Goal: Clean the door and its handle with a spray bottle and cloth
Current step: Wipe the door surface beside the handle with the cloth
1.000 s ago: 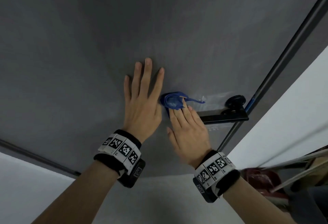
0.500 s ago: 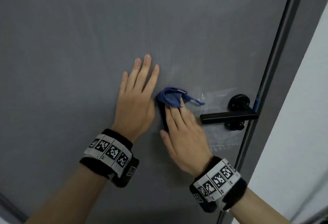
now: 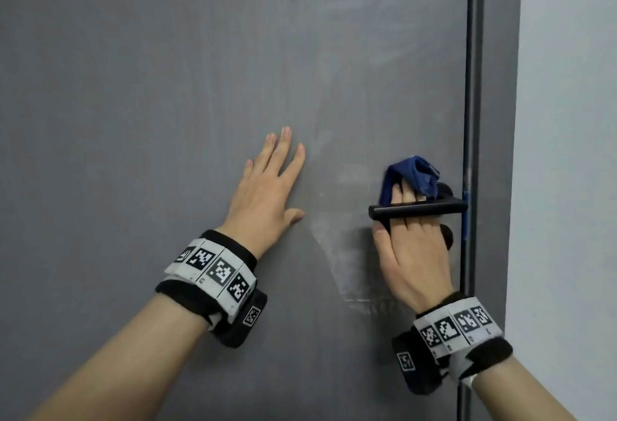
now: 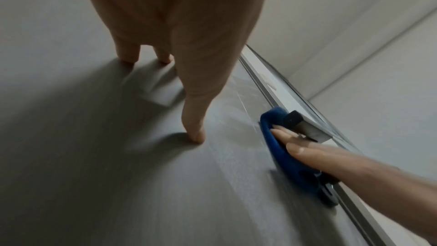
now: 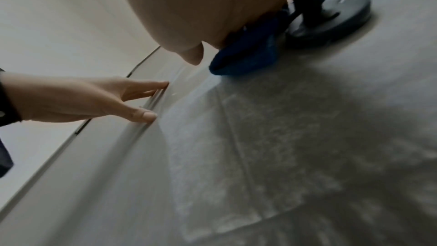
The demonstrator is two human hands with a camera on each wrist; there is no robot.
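Observation:
My left hand [image 3: 267,187] lies flat on the grey door [image 3: 167,87], fingers straight and spread. My right hand [image 3: 410,247] reaches under the black lever handle [image 3: 434,208] and presses a blue cloth [image 3: 414,173] against the door with straight fingers. The cloth bunches above the lever, next to the round rose. In the left wrist view the right hand's fingers [image 4: 319,158] lie on top of the cloth [image 4: 275,149] beside the handle [image 4: 305,124]. The right wrist view shows the cloth [image 5: 243,59] touching the rose [image 5: 331,20]. No spray bottle is in view.
Pale wet streaks [image 3: 340,253] mark the door below and left of the handle. A dark door edge [image 3: 472,87] runs vertically just right of the handle, with blue tape [image 3: 465,217] on it. Beyond it is a light wall [image 3: 567,153].
My right hand has slid the cloth rightward, from beside my left hand to behind the lever handle. My left hand stays flat on the door. The head view has levelled out.

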